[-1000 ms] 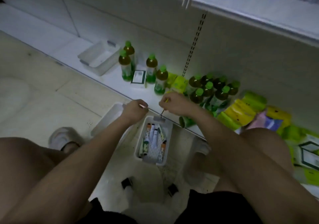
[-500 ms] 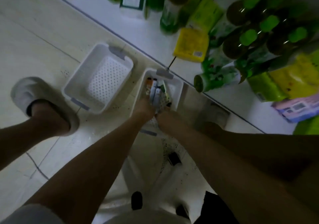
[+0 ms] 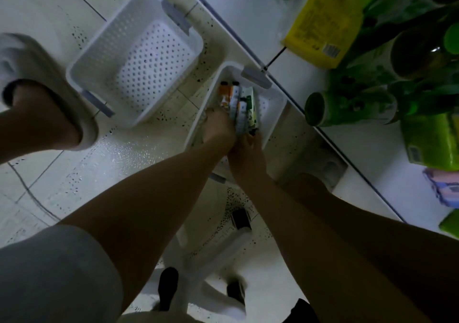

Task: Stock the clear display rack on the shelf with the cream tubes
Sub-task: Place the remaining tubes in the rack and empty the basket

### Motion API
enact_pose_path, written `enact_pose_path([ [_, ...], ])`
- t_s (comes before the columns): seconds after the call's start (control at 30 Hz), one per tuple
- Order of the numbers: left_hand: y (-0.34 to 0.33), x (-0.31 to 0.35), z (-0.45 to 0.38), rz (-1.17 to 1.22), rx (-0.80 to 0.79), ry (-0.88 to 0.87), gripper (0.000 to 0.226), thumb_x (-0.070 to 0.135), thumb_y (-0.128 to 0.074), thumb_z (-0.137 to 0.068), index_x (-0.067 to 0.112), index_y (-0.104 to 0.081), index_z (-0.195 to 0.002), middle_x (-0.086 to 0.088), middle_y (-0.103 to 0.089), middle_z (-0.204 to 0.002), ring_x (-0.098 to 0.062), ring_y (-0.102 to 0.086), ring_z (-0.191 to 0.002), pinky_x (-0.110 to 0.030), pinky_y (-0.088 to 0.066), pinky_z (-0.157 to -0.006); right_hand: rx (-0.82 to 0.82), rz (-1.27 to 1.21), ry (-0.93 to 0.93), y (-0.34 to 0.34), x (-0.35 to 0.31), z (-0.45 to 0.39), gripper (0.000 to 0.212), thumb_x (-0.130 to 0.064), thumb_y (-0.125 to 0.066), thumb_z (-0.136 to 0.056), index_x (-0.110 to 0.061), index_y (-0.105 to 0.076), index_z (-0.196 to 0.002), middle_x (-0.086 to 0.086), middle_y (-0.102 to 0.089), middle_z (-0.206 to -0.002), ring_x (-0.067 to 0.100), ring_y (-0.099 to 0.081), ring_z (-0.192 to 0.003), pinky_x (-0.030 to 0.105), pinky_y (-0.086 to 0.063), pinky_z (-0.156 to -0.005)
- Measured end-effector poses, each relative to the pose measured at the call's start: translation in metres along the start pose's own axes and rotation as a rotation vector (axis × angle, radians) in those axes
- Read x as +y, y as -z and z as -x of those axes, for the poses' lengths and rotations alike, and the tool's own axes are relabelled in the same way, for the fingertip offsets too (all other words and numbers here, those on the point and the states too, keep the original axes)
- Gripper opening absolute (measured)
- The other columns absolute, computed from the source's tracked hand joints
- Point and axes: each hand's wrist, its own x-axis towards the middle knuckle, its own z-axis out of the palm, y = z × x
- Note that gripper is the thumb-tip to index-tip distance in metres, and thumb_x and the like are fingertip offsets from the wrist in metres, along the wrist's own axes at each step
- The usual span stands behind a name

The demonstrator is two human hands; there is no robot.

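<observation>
Down on the floor beside the shelf [image 3: 285,31], both hands reach into the white basket [image 3: 224,72]; left hand [image 3: 218,128] and right hand [image 3: 246,148] gather the cream tubes [image 3: 238,101], apparently bunching them for one lift.

both arms stretch straight down and forward, forearms converging so the two hands meet side by side. the left hand [image 3: 218,130] shows its back, fingers curled downward in a grip; the right hand [image 3: 246,151] sits touching it, fingers bent and mostly hidden.
</observation>
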Motion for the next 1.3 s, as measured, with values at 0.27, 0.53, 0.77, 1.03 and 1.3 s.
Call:
enact_pose_path([
  [0.27,0.005,0.004,0.014,0.317,0.02,-0.003,0.035,0.021,-0.062,-0.091,0.012,-0.047,-0.122,-0.011,-0.06,-0.116,-0.028,-0.06,-0.104,-0.038,-0.052,-0.081,0.123,0.005,0.06,-0.005,0.003,-0.005,0.007,-0.015,-0.078,-0.069,-0.02,-0.075,-0.067,-0.004,-0.068,-0.094,0.018,-0.064,-0.089,0.034,-0.05,-0.081],
  [0.53,0.051,0.007,0.036,0.424,0.109,-0.144,0.022,0.022,-0.059,-0.094,0.012,-0.062,-0.114,-0.003,-0.063,-0.096,-0.016,-0.059,-0.085,-0.022,-0.044,-0.068,0.162,-0.243,0.275,0.021,0.035,0.008,0.017,0.002,-0.064,-0.07,-0.008,-0.073,-0.081,0.013,-0.067,-0.076,0.032,-0.065,-0.076,0.038,-0.054,-0.065],
  [0.77,0.114,0.009,0.07,0.728,0.09,-0.282,0.017,0.022,-0.063,-0.093,0.014,-0.071,-0.105,-0.002,-0.072,-0.096,-0.014,-0.067,-0.088,-0.037,-0.058,-0.084,0.051,-1.051,-0.139,0.094,0.06,0.029,0.011,-0.004,-0.06,-0.091,-0.004,-0.058,-0.08,0.009,-0.053,-0.073,0.017,-0.051,-0.068,0.025,-0.039,-0.057],
  [1.03,0.199,0.044,0.151,0.894,0.081,-0.509,0.017,0.014,-0.07,-0.088,0.008,-0.069,-0.103,-0.005,-0.066,-0.082,-0.016,-0.065,-0.079,-0.034,-0.055,-0.078,0.283,-1.384,-0.103,0.232,0.074,0.097,0.005,-0.013,-0.068,-0.09,-0.012,-0.066,-0.095,0.0,-0.066,-0.08,0.005,-0.06,-0.071,0.023,-0.046,-0.062],
  [1.3,0.275,0.11,0.264,0.898,-0.042,-0.873,0.009,0.023,-0.067,-0.09,0.015,-0.071,-0.09,0.005,-0.066,-0.072,-0.012,-0.062,-0.069,-0.028,-0.055,-0.067,0.552,-1.58,0.084,0.359,0.089,0.196,0.008,-0.018,-0.058,-0.096,-0.021,-0.065,-0.097,-0.004,-0.07,-0.086,0.008,-0.067,-0.077,0.031,-0.057,-0.07],
])
